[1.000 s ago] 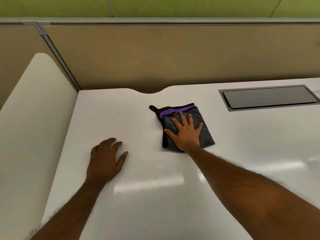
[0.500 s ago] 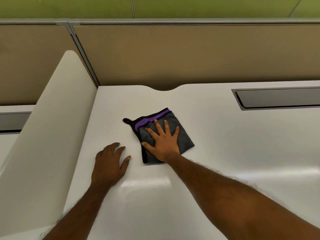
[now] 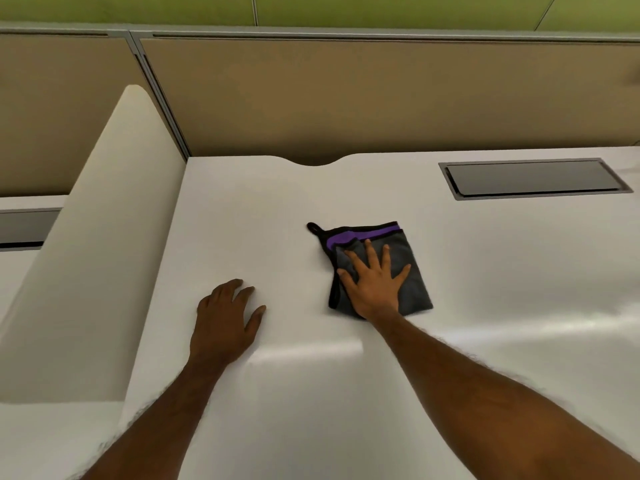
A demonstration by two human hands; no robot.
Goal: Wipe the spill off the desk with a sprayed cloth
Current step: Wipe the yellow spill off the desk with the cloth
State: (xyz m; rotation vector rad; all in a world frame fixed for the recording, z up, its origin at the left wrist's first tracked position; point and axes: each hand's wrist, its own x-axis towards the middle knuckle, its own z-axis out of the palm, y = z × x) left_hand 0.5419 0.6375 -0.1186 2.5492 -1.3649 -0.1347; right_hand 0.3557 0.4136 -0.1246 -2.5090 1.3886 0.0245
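A folded grey cloth with a purple stripe, black edging and a small loop lies on the white desk, near its middle. My right hand lies flat on the cloth, fingers spread, pressing it down. My left hand rests palm down on the bare desk to the cloth's left, holding nothing. I see no spill on the surface, only glare from the lights.
A grey recessed cable tray sits in the desk at the back right. A white curved divider stands along the left edge. Tan partition panels close off the back. A neighbouring desk shows at far left.
My right hand slid the cloth left across the desk toward my left hand, then back to the right. My left hand stayed planted.
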